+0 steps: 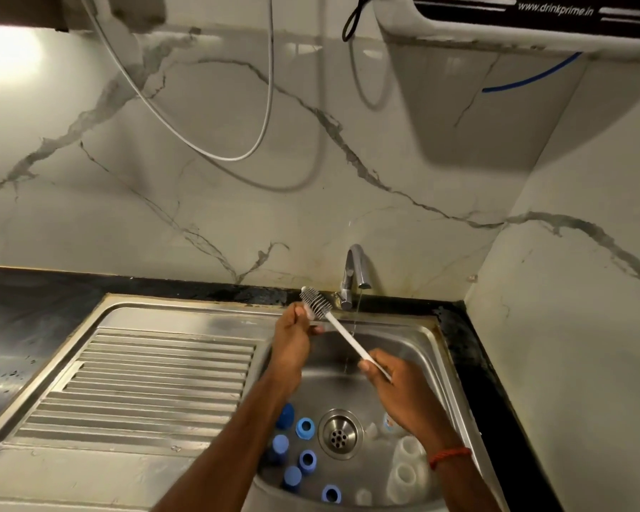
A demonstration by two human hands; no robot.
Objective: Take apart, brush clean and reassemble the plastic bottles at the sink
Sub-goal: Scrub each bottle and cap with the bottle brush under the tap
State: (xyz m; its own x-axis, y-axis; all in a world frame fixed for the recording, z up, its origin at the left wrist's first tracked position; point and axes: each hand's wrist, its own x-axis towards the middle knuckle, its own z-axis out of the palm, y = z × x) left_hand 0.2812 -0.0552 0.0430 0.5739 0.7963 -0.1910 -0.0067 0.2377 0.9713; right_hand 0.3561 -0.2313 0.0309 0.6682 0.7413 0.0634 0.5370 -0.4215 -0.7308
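Observation:
My right hand [399,391] grips the lower end of a white-handled bottle brush [342,336] held slantwise over the sink basin [427,349]. The brush's grey bristle head [315,298] points up and left. My left hand [292,336] pinches the bristle end with its fingertips. Several blue caps and rings [304,427] lie on the basin floor left of the drain [339,433]. Clear plastic bottle bodies [407,463] lie at the basin's right, partly hidden by my right forearm.
A chrome tap [355,269] behind the basin runs a thin stream of water [356,319] just right of the brush. A ribbed steel drainboard [156,386] stretches to the left. Black countertop [470,349] borders the sink; marble walls stand behind and at the right.

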